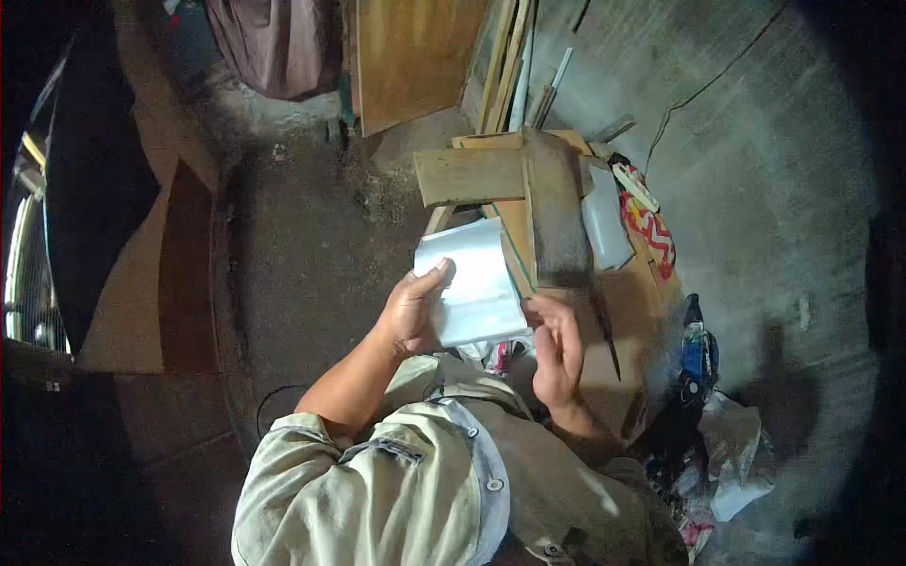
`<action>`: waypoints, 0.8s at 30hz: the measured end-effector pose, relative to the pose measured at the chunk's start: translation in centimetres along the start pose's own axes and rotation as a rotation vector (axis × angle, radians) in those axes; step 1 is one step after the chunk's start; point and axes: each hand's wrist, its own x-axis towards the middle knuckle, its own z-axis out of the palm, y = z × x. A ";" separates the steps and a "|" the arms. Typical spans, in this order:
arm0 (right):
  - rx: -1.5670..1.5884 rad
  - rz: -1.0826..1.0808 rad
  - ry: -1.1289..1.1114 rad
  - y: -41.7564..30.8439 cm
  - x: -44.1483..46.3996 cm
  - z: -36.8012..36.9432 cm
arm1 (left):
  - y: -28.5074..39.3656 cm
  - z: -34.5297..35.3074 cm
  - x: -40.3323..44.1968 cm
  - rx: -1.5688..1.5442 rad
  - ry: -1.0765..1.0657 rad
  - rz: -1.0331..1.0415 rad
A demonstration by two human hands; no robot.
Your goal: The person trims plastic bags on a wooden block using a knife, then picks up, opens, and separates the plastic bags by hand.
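Gripping a shiny sheet (472, 288) in the left hand (408, 309), left of the dark board (557, 226) and nearer — already holding it up, not yet laying it down, leaving remaining work unclear. Holding the right hand (559, 354) half-open, nearer than the board — possibly touching the sheet.

Brown worktop (646, 316): dark board (559, 222), pale board (472, 176), translucent container (606, 222), red-and-yellow item (651, 234), thin dark tool (607, 332).

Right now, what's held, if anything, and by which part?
The left hand holds a silvery sheet by its left edge, thumb on top; whether the right hand touches it is unclear.
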 end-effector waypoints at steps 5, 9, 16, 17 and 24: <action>-0.207 -0.062 -0.032 0.5 -1.1 -1.0 | -0.1 0.1 1.4 -0.034 -0.076 0.004; -0.367 -0.158 -0.059 -0.1 -0.5 -1.4 | -0.2 -0.1 2.5 0.052 -0.106 0.008; -0.125 -0.036 0.083 1.3 -1.1 -1.1 | -0.6 0.3 3.2 0.052 -0.100 0.085; -0.047 0.007 0.085 1.3 -1.1 -1.1 | 0.1 1.2 2.5 0.060 -0.066 0.023; 0.034 0.040 0.026 1.3 -1.4 -0.8 | 0.5 -1.0 3.1 -0.070 -0.168 -0.081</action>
